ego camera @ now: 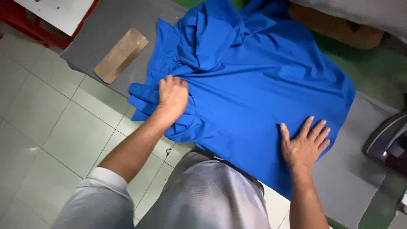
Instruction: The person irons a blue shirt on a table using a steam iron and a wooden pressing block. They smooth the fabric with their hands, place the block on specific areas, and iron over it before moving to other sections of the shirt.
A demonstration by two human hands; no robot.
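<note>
Right hand (306,143) lies flat, fingers spread, on the blue cloth (254,85); left hand (172,96), farther left, bunches its edge, cloth extending away across the table (360,178).

A garment (254,76) lies on the board (360,169), a template (121,55) left of it.

Your single head camera looks steeply down from close above the table (106,29), which runs from ten o'clock to four o'clock, with floor tiles (38,118) at eight o'clock.
</note>
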